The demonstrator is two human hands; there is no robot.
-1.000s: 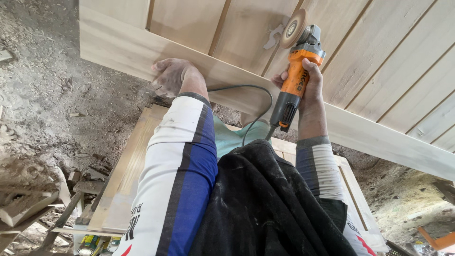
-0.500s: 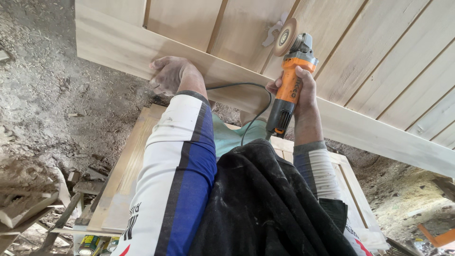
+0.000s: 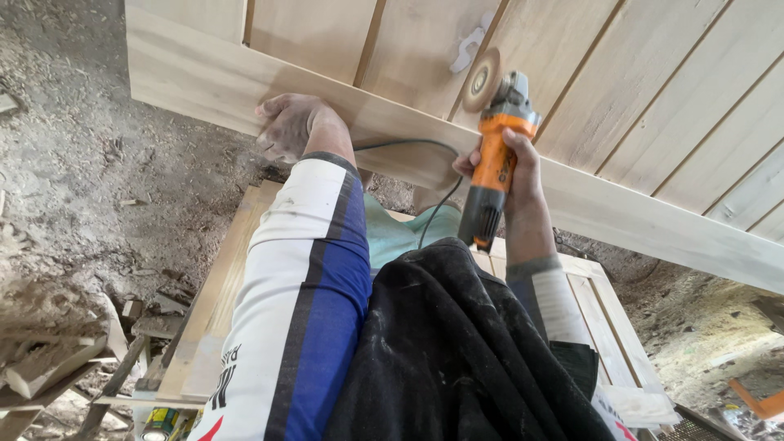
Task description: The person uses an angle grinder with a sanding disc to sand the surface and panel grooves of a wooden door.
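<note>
My right hand (image 3: 514, 175) grips an orange angle grinder (image 3: 494, 163) by its body. Its round sanding disc (image 3: 480, 80) faces a pale wooden panel (image 3: 621, 90) made of slatted boards. My left hand (image 3: 290, 122) rests with fingers curled on the panel's lower rail (image 3: 204, 77), near its left end. The grinder's black cord (image 3: 437, 204) loops down from the tool toward my body. Dust covers both hands.
A second wooden door frame (image 3: 220, 286) lies flat below my arms. Sawdust and wood scraps cover the dirt floor (image 3: 82, 188) at left. Paint cans (image 3: 167, 423) stand at the bottom left, offcuts (image 3: 49, 367) beside them, and an orange object (image 3: 763, 402) at bottom right.
My right hand has carried the grinder leftward and slightly down along the panel. The left hand stays on the rail.
</note>
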